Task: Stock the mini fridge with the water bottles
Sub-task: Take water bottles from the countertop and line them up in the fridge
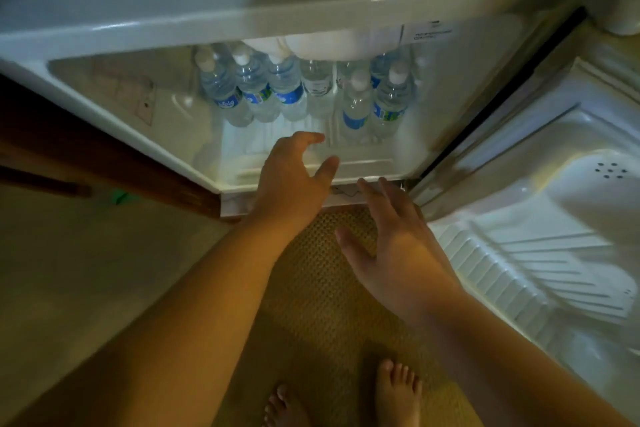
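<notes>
Dim room, woven mat [322, 274] — perhaps straw, open mini fridge [242, 24], upright water bottles [287, 90]

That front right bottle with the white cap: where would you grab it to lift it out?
Grip the front right bottle around its body near the label, reaching in from the open front. It stands upright, another bottle crowds its left, and the compartment above hinders a cap grip.

Clear water bottles [287, 94] with white caps and blue labels are stood upright inside the open mini fridge [104, 55].
</notes>
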Demonstrator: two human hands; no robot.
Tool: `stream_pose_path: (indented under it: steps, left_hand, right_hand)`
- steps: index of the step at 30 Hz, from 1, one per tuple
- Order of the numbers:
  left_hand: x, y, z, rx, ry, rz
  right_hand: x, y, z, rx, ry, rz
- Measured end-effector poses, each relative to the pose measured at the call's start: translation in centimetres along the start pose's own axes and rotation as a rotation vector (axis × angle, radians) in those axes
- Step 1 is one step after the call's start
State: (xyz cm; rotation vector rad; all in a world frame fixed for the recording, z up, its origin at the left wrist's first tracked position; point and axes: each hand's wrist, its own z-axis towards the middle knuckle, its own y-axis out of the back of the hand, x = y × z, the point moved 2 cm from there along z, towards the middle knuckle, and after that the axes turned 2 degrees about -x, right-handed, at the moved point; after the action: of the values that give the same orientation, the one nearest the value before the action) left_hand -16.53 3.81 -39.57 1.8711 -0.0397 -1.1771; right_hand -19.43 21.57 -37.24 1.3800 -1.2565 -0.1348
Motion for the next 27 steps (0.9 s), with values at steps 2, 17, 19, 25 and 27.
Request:
stream_pose_path:
  steps: [2, 17, 19, 25, 27]
  left_hand:
    - [0.7, 2.2, -3.4, -0.026, 0.020, 0.022]
    - [-17.5, 25.1, -17.4, -0.214, -0.162, -0.028]
    - [-22.3, 29.6, -19.1, -0.249, -0.178, -0.080]
    - [-34.4, 40.4, -23.0, -0.318, -0.279, -0.102]
    - [-37.5, 43.1, -23.4, -0.364, -0.310, -0.128]
  right_hand:
    - [0.9, 0.3, -0.9, -0.024, 0.042, -0.010]
    - [16.6, 18.5, -14.3, -0.227, 0.248, 0.054]
    - [20.0, 24.4, -16.2, -0.283, 0.289, 0.072]
    - [27.8, 39.3, -21.4, -0.433, 0.418, 0.071]
    - [29.5, 43.1, -22.4, -0.442, 0.437, 0.071]
